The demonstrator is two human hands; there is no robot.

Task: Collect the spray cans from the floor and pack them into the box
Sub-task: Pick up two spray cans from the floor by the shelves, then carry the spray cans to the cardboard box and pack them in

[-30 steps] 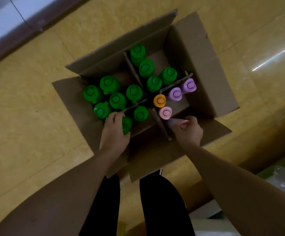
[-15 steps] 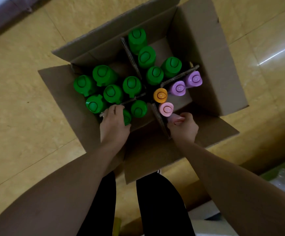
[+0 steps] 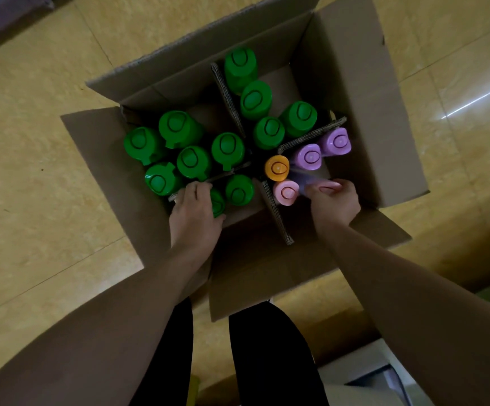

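Fingers of the right hand are wrapped round a purple spray can in the cardboard box, a green-capped can is gripped by the left hand, and both should be lowered upright.

Indoors, likely stockroom: I stand on glossy yellow floor tiles over partitioned cardboard shipping carton.
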